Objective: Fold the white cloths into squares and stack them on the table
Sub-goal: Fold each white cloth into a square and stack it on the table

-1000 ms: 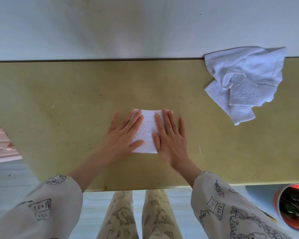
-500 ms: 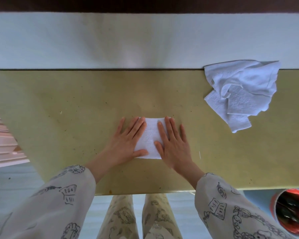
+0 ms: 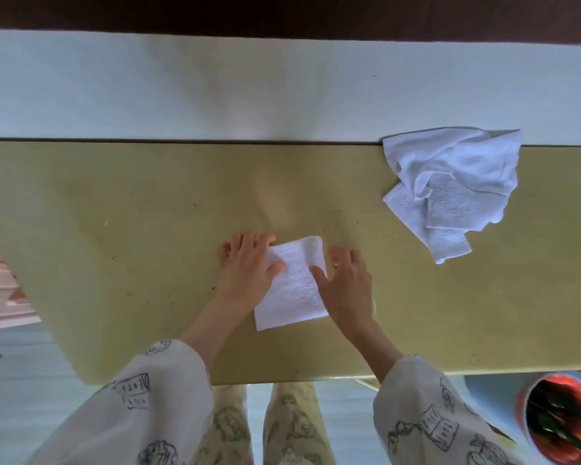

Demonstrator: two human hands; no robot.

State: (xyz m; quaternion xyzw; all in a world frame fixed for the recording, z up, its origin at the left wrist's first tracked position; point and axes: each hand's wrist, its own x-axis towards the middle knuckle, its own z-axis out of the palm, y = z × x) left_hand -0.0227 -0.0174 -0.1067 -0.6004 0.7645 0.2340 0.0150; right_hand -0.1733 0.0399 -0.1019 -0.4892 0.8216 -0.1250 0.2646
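Note:
A small folded white cloth [image 3: 294, 286] lies flat on the yellow-green table [image 3: 131, 213], slightly askew, near its front edge. My left hand [image 3: 247, 266] rests over the cloth's left edge, thumb lying on top and fingertips at its far left corner. My right hand [image 3: 348, 283] sits at the right edge, thumb on the cloth and fingers on the table beside it. A crumpled pile of white cloths [image 3: 457, 182] lies at the table's far right, against the wall.
A pale wall [image 3: 282, 88] runs along the table's far edge. A round red container [image 3: 560, 417] stands on the floor at lower right, below the table's front edge. My patterned sleeves and legs fill the bottom of the view.
Both hands have slid outward from the middle of the folded cloth to its left and right edges, uncovering its centre. The camera has tilted, so everything sits lower in view.

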